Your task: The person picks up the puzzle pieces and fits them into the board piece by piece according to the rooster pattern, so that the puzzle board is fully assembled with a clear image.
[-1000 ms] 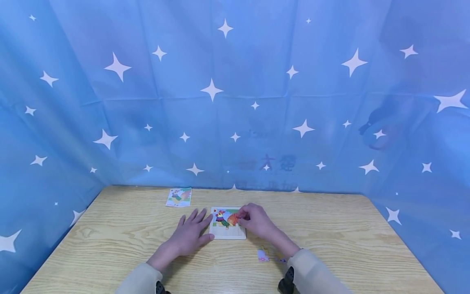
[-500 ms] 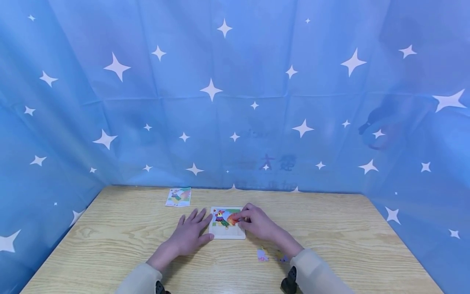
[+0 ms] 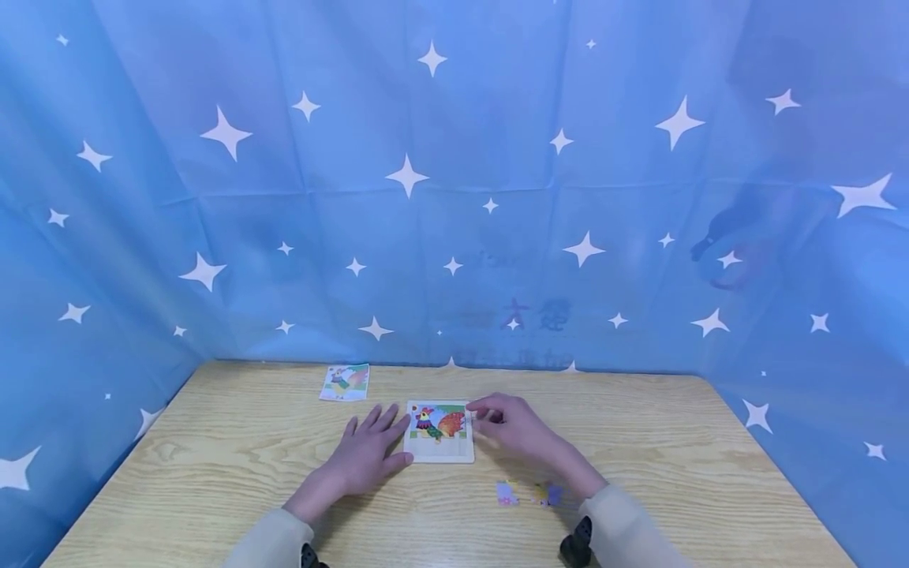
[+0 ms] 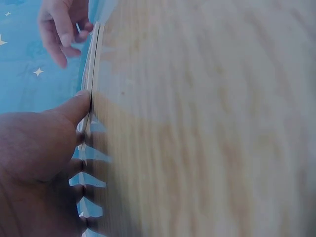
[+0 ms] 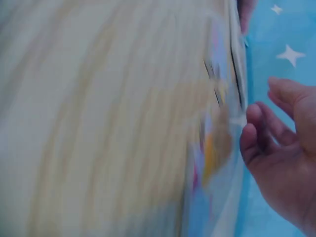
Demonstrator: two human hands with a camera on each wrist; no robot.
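Note:
A jigsaw puzzle in a pale frame [image 3: 439, 452] lies mid-table. A colourful rooster [image 3: 449, 424] fills its upper part; the lower strip is bare. My left hand [image 3: 365, 457] lies with spread fingers at the frame's left side, thumb at its edge; the left wrist view shows the thumb [image 4: 76, 106] against the board's rim. Just off the frame's right edge is my right hand [image 3: 513, 426]. In the right wrist view, the fingers of that hand [image 5: 286, 138] are loosely bent and nothing shows between them. Loose puzzle pieces [image 3: 507, 494] lie below the right forearm.
A picture card [image 3: 345, 383] with a similar rooster lies behind the left hand. More puzzle pieces [image 3: 548, 495] sit next to the right sleeve; the right wrist view blurs them. A blue star-printed curtain [image 3: 454, 237] rises behind the wooden table [image 3: 639, 442].
My right hand has let go of the puzzle piece at the rooster's tail and drawn back to the right, uncovering the frame's right side. The left hand stays put.

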